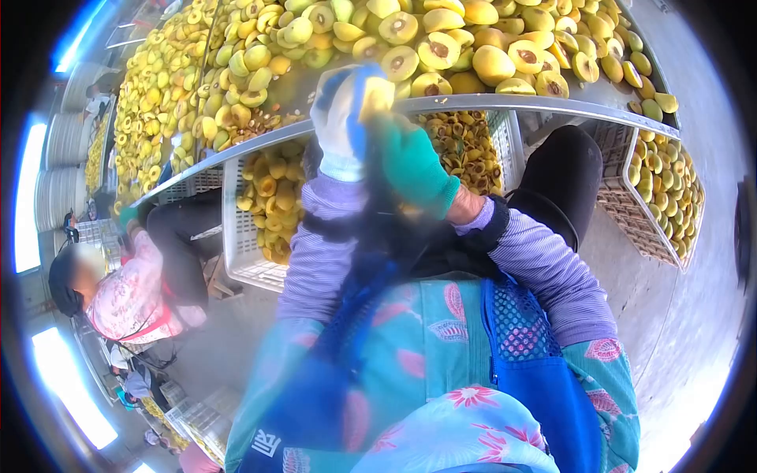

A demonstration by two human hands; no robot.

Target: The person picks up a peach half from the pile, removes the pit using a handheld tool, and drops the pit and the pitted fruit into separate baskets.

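Just over the near edge of the metal table, my left hand (341,118), in a white glove with blue, is closed around a yellow peach (377,94). Against it sits my right hand (416,164) in a green glove, its fingers curled in. A blurred dark smear crosses the view here, so what the right hand grips cannot be made out. Beyond both hands, many halved peaches (438,50) lie heaped on the table, several with brown centres facing up.
The table's metal rim (505,102) curves in front of me. Below it stand a white crate (235,213) of peach pieces and a crate of small brownish pieces (465,146). Another fruit-filled crate (658,193) is at right. A co-worker (130,284) sits at left.
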